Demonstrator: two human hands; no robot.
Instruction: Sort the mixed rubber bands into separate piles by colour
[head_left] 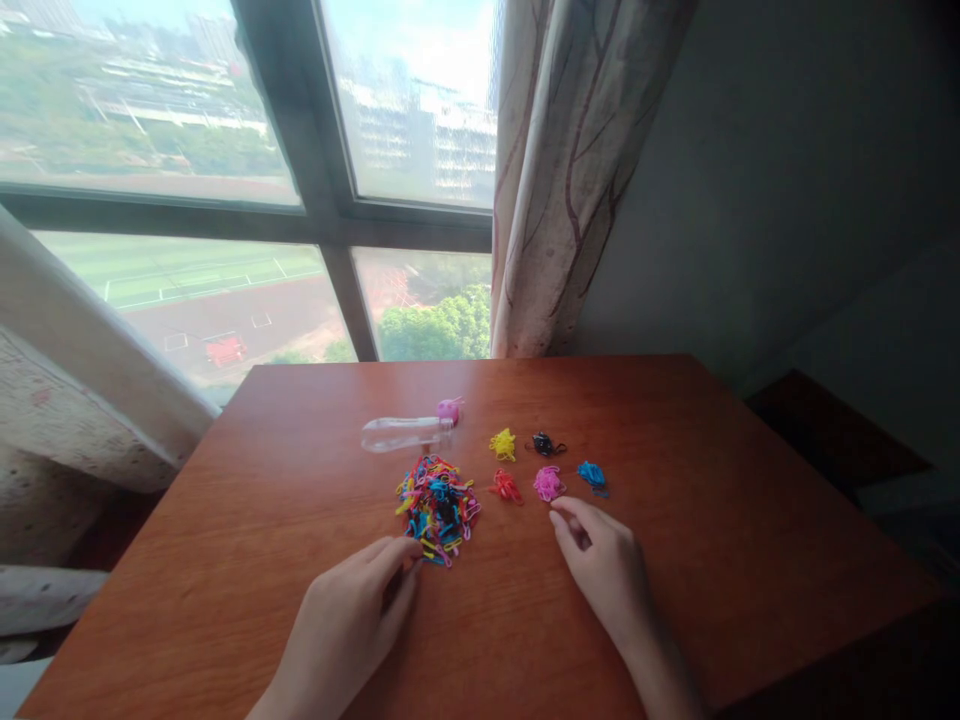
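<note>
A loose heap of mixed-colour small rubber bands (439,505) lies on the wooden table. At its near left edge is my left hand (360,610), its thumb and forefinger pinched together; whatever they hold is too small to make out. Just on the near side of a small pink pile of rubber bands (550,484), my right hand (604,560) has its thumb and forefinger tips close in a pinch, their contents unclear. Other single-colour piles lie around the pink one: yellow (502,445), black (544,444), red (507,487) and blue (592,477).
Behind the mixed heap, a clear plastic bottle (401,434) lies on its side, with a pink cap-like piece (448,410) beside its neck. The table (712,520) meets a window (330,225) and a patterned curtain (562,170) at the back.
</note>
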